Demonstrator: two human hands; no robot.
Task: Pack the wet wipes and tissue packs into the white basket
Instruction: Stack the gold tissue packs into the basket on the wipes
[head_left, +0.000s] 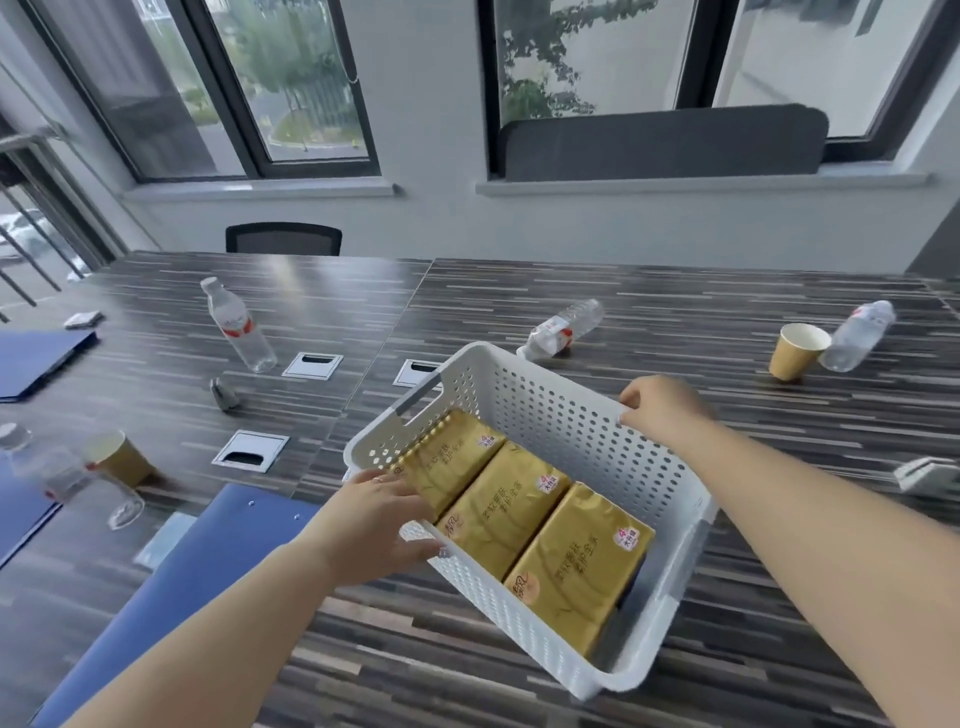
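Observation:
The white perforated basket (550, 415) sits on the striped dark table, turned at an angle. Three gold tissue packs lie side by side inside it: the far one (452, 457), the middle one (506, 506) and the near one (579, 569). A dark item shows in the gap beside the near pack; I cannot tell what it is. My left hand (379, 519) grips the basket's left long rim, fingers curled over the edge next to the far pack. My right hand (662, 408) pinches the far right rim corner. No wet wipes are visible.
Water bottles stand or lie at the back left (239, 327), behind the basket (563, 327) and at far right (857, 335). Paper cups sit at right (795, 351) and left (122, 460). Blue folders (208, 561) lie at left; cable ports (249, 452) are set into the table.

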